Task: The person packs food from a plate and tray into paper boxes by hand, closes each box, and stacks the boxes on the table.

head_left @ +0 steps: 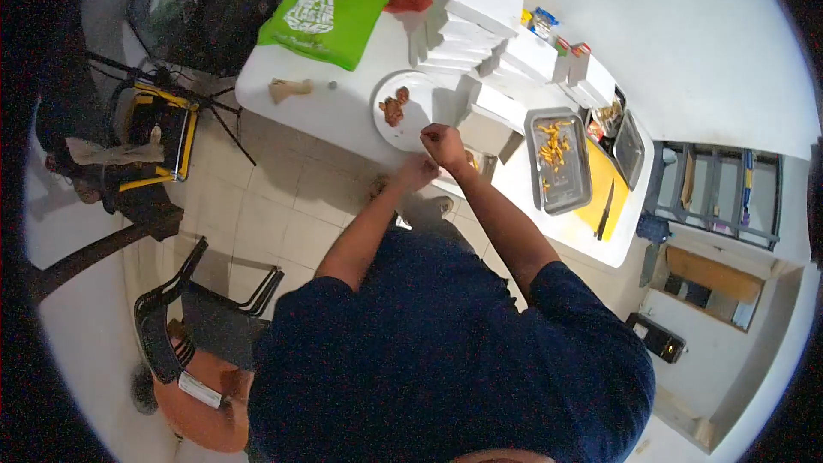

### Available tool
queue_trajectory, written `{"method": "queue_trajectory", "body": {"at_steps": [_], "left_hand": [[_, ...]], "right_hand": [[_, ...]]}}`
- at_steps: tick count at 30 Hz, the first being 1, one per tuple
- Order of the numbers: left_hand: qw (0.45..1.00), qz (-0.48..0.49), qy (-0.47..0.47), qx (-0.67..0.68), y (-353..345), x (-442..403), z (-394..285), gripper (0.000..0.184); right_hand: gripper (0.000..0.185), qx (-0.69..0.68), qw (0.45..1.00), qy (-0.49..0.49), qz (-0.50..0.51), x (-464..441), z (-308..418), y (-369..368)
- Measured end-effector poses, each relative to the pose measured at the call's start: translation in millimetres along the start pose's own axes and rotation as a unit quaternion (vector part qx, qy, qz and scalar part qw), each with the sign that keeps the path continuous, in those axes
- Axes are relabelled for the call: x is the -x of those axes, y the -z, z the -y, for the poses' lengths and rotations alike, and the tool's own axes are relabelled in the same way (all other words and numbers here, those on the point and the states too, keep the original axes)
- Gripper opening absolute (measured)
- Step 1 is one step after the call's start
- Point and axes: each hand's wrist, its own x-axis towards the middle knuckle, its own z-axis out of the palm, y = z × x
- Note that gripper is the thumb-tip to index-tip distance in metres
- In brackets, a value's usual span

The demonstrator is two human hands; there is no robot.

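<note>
Left hand [417,171], mid-frame: whether holding anything, cannot tell. Right hand [445,147], just above: fingers curled, contents hidden. White plate [424,101], upper centre, bearing brown food pieces [393,110]. Metal tray [567,194], right of centre, holding yellow strips [555,144]. Green bag [339,17], upper left.

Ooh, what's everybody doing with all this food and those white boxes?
One person stands at a white table, with both hands close together by the near edge. The right hand is at the edge of a round white plate holding brown pieces of food. The left hand is just beside it. I can't tell if either holds anything. Off to the right, yellow strips of food sit in a metal tray, and the white boxes stand behind.
</note>
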Motion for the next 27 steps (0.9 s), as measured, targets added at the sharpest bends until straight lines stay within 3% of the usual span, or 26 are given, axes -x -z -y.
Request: {"method": "queue_trajectory", "body": {"at_steps": [1,3,6,10,11,12,14,16,17,21,24,25,27], "left_hand": [[0.997,-0.003,0.019,0.076,-4.4,-6.9,32.4,0.036],[0.999,-0.033,0.017,-0.025,-9.1,9.7,0.0,0.039],[0.994,-0.058,-0.01,-0.09,-12.5,7.4,15.3,0.043],[0.993,-0.083,0.002,-0.08,-11.8,29.7,-35.3,0.037],[0.992,-0.065,0.047,-0.098,-12.7,29.5,-41.9,0.035],[0.996,-0.069,-0.043,-0.026,-19.7,12.4,20.9,0.036],[0.994,-0.047,-0.043,0.084,-18.4,12.3,14.8,0.036],[0.998,-0.055,-0.023,-0.007,-12.1,20.0,-13.1,0.03],[0.995,-0.057,0.017,0.077,-14.5,13.8,-2.6,0.038],[0.997,-0.044,0.052,0.02,-5.0,20.0,-33.5,0.04],[0.993,-0.052,0.014,0.103,-10.2,14.3,-2.7,0.039],[0.996,-0.07,-0.028,0.056,-9.0,15.2,-2.7,0.037],[0.997,-0.063,-0.017,0.051,-6.7,15.5,-3.5,0.036]], "right_hand": [[0.018,0.012,1.0,0.003,0.006,-10.0,3.0,-5.7],[0.017,0.039,0.999,0.027,0.005,-30.4,-2.0,-16.8],[0.018,0.028,0.999,0.017,-0.038,-57.7,-10.4,-30.0],[0.02,-0.007,0.994,-0.099,-0.049,-78.1,-0.5,-30.0],[0.023,-0.022,0.994,-0.09,-0.058,-85.2,-21.7,-40.9],[0.027,0.013,0.991,-0.106,-0.085,-91.5,-18.7,-43.2],[0.031,-0.036,0.978,-0.194,-0.072,-100.3,-11.8,-44.2],[0.03,-0.045,0.972,-0.218,-0.073,-105.0,-11.6,-49.8],[0.03,-0.049,0.968,-0.233,-0.074,-105.3,-14.2,-52.6],[0.028,-0.002,0.979,-0.192,-0.063,-106.7,-13.9,-55.4],[0.026,-0.058,0.976,-0.19,-0.084,-110.3,-22.3,-63.1],[0.025,-0.111,0.972,-0.185,-0.092,-111.4,-23.1,-65.7],[0.024,-0.117,0.972,-0.173,-0.106,-111.7,-25.5,-68.6]]}}
